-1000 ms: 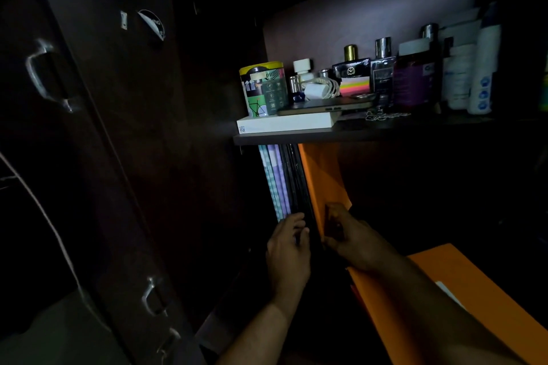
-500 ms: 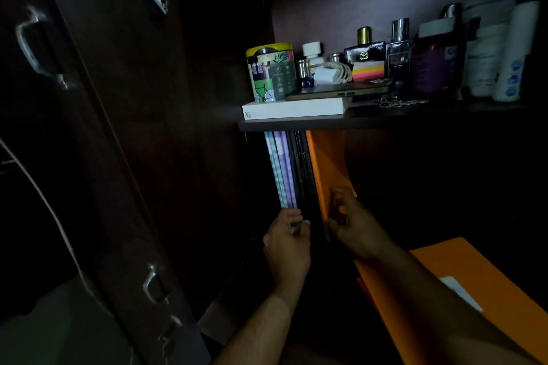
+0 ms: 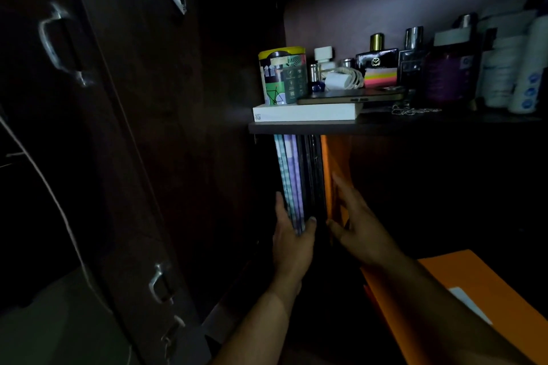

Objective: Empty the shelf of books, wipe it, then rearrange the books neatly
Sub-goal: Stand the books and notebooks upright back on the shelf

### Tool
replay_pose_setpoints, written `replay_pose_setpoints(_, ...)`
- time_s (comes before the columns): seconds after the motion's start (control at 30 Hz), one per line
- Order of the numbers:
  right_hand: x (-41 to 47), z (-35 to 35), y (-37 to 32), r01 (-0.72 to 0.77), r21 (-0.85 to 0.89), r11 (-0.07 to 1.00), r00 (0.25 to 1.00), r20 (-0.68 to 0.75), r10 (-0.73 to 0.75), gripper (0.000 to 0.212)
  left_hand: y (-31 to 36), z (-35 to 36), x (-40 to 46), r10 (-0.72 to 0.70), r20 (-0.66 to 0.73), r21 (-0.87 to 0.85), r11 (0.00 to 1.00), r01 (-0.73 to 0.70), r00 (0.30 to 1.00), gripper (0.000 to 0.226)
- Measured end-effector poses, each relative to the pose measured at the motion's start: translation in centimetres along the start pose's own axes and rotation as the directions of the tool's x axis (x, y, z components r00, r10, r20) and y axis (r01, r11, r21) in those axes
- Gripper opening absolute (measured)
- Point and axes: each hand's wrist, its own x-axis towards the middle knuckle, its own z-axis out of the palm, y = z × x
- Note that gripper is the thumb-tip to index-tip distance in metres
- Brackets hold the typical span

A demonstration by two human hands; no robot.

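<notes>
**Squaring the upright books under the upper shelf**

The dark cupboard [image 3: 166, 127] is dim, so many details are lost. An upper shelf board [image 3: 385, 127] crosses it, and below its left end the row of books [image 3: 299, 175] stands upright in the lower compartment, against the left wall as far as I can tell. At the right end of the row stands an orange folder [image 3: 333, 163], touching the dark spines. A second orange folder [image 3: 474, 299] lies flat in the lower right corner of the view, well apart from the row.

The left hand [image 3: 292, 241] grips the lower part of the pale checked and purple books: the fingers lie along the left face and the thumb presses from the right. The right hand [image 3: 360, 222] rests with straight, slightly spread fingers flat against the orange folder; it does not curl around it.

I judge the step to be the neat arranging. To do it well, both hands should press toward each other evenly, so the thin books stand vertical with spines level. The soft folder can bend, so press low and flat. The white box [image 3: 305, 113] and the tin [image 3: 283, 75] on the upper shelf are best not knocked from below.
</notes>
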Motion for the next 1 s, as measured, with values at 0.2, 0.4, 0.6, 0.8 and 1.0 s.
replay_pose_setpoints(0.2,0.3,1.8,-0.9,0.004,0.007,1.0,0.999,0.038,-0.005,0.095,-0.7,0.3,0.4,0.013,0.033,0.063,0.998,-0.015,0.999,0.086)
replay_pose_setpoints(0.4,2.3,-0.5,-3.6,-0.119,0.155,0.981,0.993,0.021,0.117,0.055,-0.7,0.5,0.5,0.045,0.014,0.089,0.995,-0.046,0.999,0.079)
replay_pose_setpoints(0.6,7.8,-4.5,-8.6,-0.297,-0.226,0.928,0.952,0.002,0.305,0.05,-0.6,0.4,0.5,0.06,0.012,0.04,0.997,-0.06,0.998,0.068)
replay_pose_setpoints(0.8,7.0,-3.0,-8.5,-0.277,-0.292,0.915,0.961,-0.067,0.27,0.05,-1.3,1.0,1.2,0.071,-0.031,0.094,0.993,-0.068,0.997,0.066)
replay_pose_setpoints(1.0,7.1,-3.1,-9.0,-0.371,-0.288,0.883,0.928,-0.094,0.36,0.073,-1.2,1.2,0.9,0.1,-0.054,0.105,0.99,-0.094,0.994,0.072)
